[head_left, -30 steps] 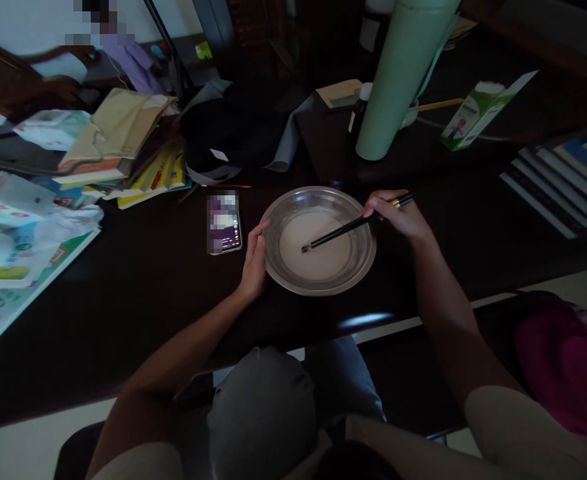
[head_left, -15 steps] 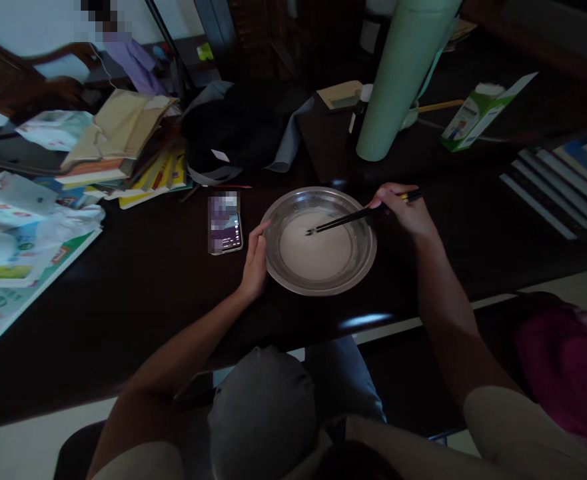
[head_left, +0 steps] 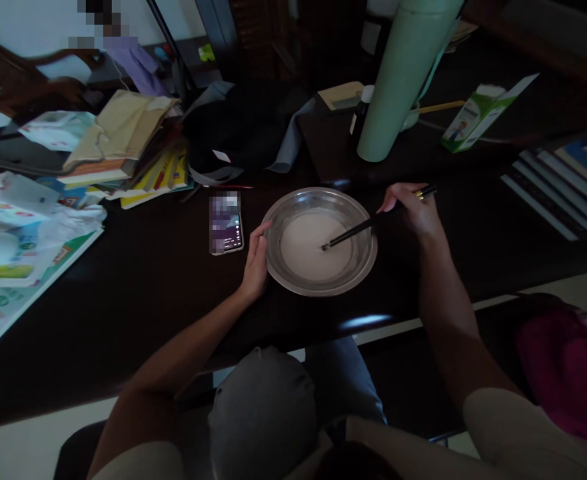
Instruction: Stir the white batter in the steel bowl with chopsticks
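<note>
A round metal bowl (head_left: 323,287) stands on the dark table in front of me, with a pale, milky mixture (head_left: 308,250) in its bottom. My left hand (head_left: 257,263) grips the bowl's left rim, thumb near the top edge and fingers along the outer side. In my right hand (head_left: 413,207) is a pair of dark chopsticks (head_left: 356,230), held close together and slanting down to the left. Their tips touch the pale mixture near the middle of the bowl. A phone (head_left: 226,223) with a lit screen lies just left of the bowl.
Books and papers (head_left: 118,140) are piled at the left. Behind the bowl lies a black bag (head_left: 238,133). A tall green flask (head_left: 398,87) and a small dark bottle (head_left: 360,117) stand beyond it. A green-white box (head_left: 473,120) and stacked books (head_left: 553,187) sit right.
My right hand has moved a little to the right, and the chopstick tips have shifted right and slightly toward me in the mixture. My left hand keeps its place on the bowl.
</note>
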Tool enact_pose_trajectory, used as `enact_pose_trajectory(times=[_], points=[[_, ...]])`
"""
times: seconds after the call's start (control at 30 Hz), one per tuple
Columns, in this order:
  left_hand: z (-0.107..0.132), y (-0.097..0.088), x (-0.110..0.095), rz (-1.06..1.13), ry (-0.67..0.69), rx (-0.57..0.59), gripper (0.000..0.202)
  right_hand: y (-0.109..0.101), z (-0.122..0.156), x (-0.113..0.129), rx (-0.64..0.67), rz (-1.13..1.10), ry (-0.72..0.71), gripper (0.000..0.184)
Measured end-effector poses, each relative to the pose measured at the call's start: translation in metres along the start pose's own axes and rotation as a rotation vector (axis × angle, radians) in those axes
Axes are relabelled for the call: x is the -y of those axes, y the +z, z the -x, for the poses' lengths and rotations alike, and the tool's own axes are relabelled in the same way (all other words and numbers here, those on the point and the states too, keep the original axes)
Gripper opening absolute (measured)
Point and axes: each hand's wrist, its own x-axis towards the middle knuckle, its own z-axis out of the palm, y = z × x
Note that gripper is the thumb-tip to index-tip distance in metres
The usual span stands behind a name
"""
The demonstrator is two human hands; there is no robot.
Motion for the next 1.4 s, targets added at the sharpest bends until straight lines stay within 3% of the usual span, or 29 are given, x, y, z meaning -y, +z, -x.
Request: enact_pose_trajectory(times=[0.13,0.2,0.33,0.4,0.53,0.63,0.73,0.93,1.1,1.17,1.3,1.4], points=[[-0.0001,-0.0001,0.0008,0.006,-0.003,-0.018,0.055,0.0054,0.0008,0.0024,0.223,0.065,0.01,0.039],[-0.0001,0.0,0.0008,0.009,-0.006,-0.018,0.056,0.006,-0.0003,0.0015,0.192,0.083,-0.016,0.039],[0.0003,0.0004,-0.0006,0.013,-0.021,-0.017,0.055,0.0019,-0.0013,-0.0011,-0.035,0.025,-0.001,0.044],[0.0006,0.0006,-0.0014,0.011,-0.023,-0.02,0.054,0.003,-0.0001,0.0004,-0.004,0.001,0.012,0.046],[0.0008,0.0003,-0.0012,0.001,-0.025,-0.018,0.053,0.009,0.0015,0.0048,0.213,0.063,0.021,0.043],[0.0005,-0.0003,0.0003,-0.004,-0.013,-0.017,0.052,0.0059,-0.0001,0.0028,0.109,0.084,-0.012,0.038],[0.0001,-0.0006,0.0016,-0.009,-0.008,-0.013,0.052,0.0003,-0.0006,-0.0001,-0.025,0.014,-0.021,0.045],[-0.0004,-0.0008,0.0019,-0.004,-0.016,-0.017,0.054,0.0059,0.002,0.0023,0.208,0.08,0.011,0.042],[-0.0006,-0.001,0.0019,-0.026,-0.004,-0.023,0.056,0.0,0.0002,-0.0004,-0.004,-0.003,-0.007,0.042],[-0.0003,-0.001,0.0022,-0.033,-0.002,-0.02,0.055,-0.0006,0.0007,0.0005,0.018,-0.039,0.0,0.044],[-0.0001,-0.0005,0.0023,-0.017,0.004,-0.018,0.054,0.0047,0.002,0.004,0.201,0.055,0.023,0.041],[-0.0001,0.0,0.0014,0.001,-0.002,-0.02,0.055,0.004,0.001,0.0026,0.118,0.063,0.007,0.039]])
